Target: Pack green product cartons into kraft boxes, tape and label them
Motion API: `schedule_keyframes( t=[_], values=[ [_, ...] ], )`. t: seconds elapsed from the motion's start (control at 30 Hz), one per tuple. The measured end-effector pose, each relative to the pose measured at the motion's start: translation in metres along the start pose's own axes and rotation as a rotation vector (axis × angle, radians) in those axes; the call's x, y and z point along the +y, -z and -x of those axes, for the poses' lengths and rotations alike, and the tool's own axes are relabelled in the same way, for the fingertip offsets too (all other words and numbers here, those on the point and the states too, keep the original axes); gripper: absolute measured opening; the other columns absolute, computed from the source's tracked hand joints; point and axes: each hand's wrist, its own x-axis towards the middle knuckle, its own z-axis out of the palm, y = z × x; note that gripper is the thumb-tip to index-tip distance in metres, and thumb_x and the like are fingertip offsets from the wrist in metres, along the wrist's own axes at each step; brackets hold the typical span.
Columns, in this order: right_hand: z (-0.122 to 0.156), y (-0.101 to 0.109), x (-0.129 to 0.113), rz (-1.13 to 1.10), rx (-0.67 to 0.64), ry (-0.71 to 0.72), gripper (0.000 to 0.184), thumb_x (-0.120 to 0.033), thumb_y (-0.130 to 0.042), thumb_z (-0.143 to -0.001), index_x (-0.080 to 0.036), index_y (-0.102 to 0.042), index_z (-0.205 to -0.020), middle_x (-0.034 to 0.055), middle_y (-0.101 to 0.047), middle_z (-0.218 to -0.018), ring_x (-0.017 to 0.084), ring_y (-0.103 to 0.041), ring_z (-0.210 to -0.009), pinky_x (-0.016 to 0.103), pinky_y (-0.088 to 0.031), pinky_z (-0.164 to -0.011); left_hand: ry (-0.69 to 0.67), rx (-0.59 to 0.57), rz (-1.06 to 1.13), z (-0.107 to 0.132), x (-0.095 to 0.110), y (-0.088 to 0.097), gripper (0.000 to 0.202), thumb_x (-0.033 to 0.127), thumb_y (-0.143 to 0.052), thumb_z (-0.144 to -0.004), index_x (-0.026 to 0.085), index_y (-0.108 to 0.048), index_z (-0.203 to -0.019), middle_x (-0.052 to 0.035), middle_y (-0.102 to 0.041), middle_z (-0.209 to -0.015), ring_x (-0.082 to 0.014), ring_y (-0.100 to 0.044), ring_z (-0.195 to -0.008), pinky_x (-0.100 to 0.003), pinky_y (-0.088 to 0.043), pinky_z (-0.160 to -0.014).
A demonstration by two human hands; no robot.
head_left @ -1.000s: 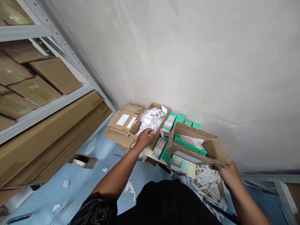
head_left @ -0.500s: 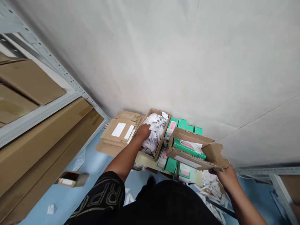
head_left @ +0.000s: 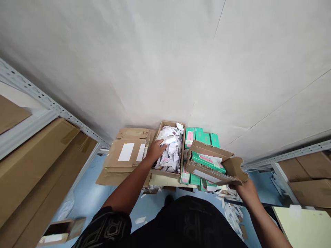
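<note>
A grey wall (head_left: 165,62) fills the back. At left, long cartons (head_left: 38,168) lie under a metal shelf (head_left: 31,132); at right, brown boxes (head_left: 311,191) are stacked. On the blue floor (head_left: 90,198) is one small open box (head_left: 76,227).

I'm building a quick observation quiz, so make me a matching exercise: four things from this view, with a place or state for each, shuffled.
Things
1. Left hand
2. Right hand
3. Green boxes along the wall
4. Cardboard stack

Places or states
A. Just right of the paper-filled box, as pictured
B. Gripping the end of an open carton
C. Bears white labels
D. At the paper scraps

Pairs: 1-D, 2-B, 3-A, 4-C
</note>
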Motion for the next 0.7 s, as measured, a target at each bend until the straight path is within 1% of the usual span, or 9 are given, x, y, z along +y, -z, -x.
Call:
schedule_keyframes(
  t=[0.03,0.1,0.2,0.3,0.37,0.47,0.53,0.6,0.7],
  values=[
    [0.002,0.000,0.000,-0.027,-0.016,-0.030,0.032,-0.045,-0.064,-0.074,-0.015,-0.072,-0.082,0.0086,-0.076,-0.074,0.023,-0.072,-0.060,0.028,-0.056,-0.052,0.004,0.008,0.009,0.001,-0.001,0.001,0.038,0.041,-0.063,-0.090,0.020,-0.074,-0.119,-0.0102,-0.074,-0.124,-0.0290,-0.068,-0.115,-0.038,-0.052,-0.101],
    [0.006,-0.001,0.000,-0.071,-0.031,-0.075,0.034,-0.045,-0.064,-0.074,-0.014,-0.072,-0.086,0.0091,-0.077,-0.078,0.024,-0.073,-0.062,0.029,-0.057,-0.053,0.005,0.021,0.023,0.002,-0.004,0.001,0.036,0.032,-0.063,-0.087,0.021,-0.075,-0.119,-0.0093,-0.074,-0.124,-0.0282,-0.068,-0.115,-0.037,-0.052,-0.101],
    [0.012,-0.002,-0.002,-0.093,-0.020,-0.094,0.032,-0.043,-0.065,-0.073,-0.015,-0.070,-0.087,0.0086,-0.076,-0.077,0.024,-0.073,-0.061,0.029,-0.057,-0.054,-0.016,0.014,0.059,0.003,-0.006,-0.002,0.037,0.022,-0.062,-0.081,0.021,-0.075,-0.116,-0.0077,-0.074,-0.122,-0.0265,-0.069,-0.112,-0.035,-0.052,-0.101],
    [0.018,-0.003,-0.008,-0.110,-0.017,-0.118,0.029,-0.042,-0.065,-0.071,-0.016,-0.069,-0.084,0.0078,-0.075,-0.074,0.023,-0.072,-0.058,0.029,-0.056,-0.052,-0.012,0.021,0.102,0.003,-0.006,-0.006,0.037,0.025,-0.060,-0.083,0.021,-0.075,-0.116,-0.0076,-0.074,-0.123,-0.0264,-0.068,-0.115,-0.036,-0.052,-0.104],
    [0.020,-0.004,-0.011,-0.111,-0.008,-0.125,0.029,-0.041,-0.065,-0.070,-0.016,-0.069,-0.084,0.0076,-0.075,-0.073,0.024,-0.071,-0.058,0.029,-0.055,-0.051,0.023,0.029,0.128,0.003,-0.006,-0.008,0.036,0.025,-0.061,-0.082,0.021,-0.076,-0.114,-0.0080,-0.074,-0.124,-0.0269,-0.067,-0.117,-0.036,-0.051,-0.104],
    [0.021,-0.005,-0.011,-0.091,-0.018,-0.117,0.029,-0.042,-0.064,-0.070,-0.017,-0.069,-0.082,0.0071,-0.074,-0.071,0.024,-0.071,-0.059,0.029,-0.055,-0.053,0.087,0.028,0.173,0.003,-0.006,-0.008,0.032,0.023,-0.062,-0.079,0.021,-0.078,-0.107,-0.0075,-0.076,-0.119,-0.0265,-0.070,-0.109,-0.037,-0.054,-0.099],
    [0.019,-0.005,-0.008,-0.061,-0.034,-0.107,0.028,-0.043,-0.063,-0.072,-0.017,-0.069,-0.081,0.0067,-0.073,-0.068,0.024,-0.071,-0.060,0.029,-0.055,-0.054,0.117,0.038,0.189,0.003,-0.007,-0.008,0.027,0.026,-0.064,-0.080,0.022,-0.078,-0.102,-0.0064,-0.077,-0.114,-0.0258,-0.071,-0.102,-0.037,-0.055,-0.095],
    [0.018,-0.006,-0.005,-0.048,-0.035,-0.091,0.029,-0.043,-0.062,-0.073,-0.017,-0.069,-0.080,0.0066,-0.073,-0.068,0.024,-0.071,-0.061,0.029,-0.055,-0.054,0.113,0.063,0.184,0.004,-0.006,-0.006,0.024,0.030,-0.066,-0.081,0.023,-0.077,-0.100,-0.0055,-0.078,-0.110,-0.0248,-0.072,-0.097,-0.036,-0.055,-0.092],
    [0.018,-0.008,-0.003,-0.064,-0.018,-0.072,0.031,-0.044,-0.062,-0.074,-0.016,-0.070,-0.084,0.0070,-0.074,-0.071,0.023,-0.071,-0.060,0.029,-0.054,-0.053,0.054,0.115,0.160,0.004,-0.003,-0.003,0.022,0.026,-0.066,-0.080,0.022,-0.077,-0.098,-0.0054,-0.077,-0.107,-0.0235,-0.071,-0.095,-0.035,-0.055,-0.090]
  ],
)
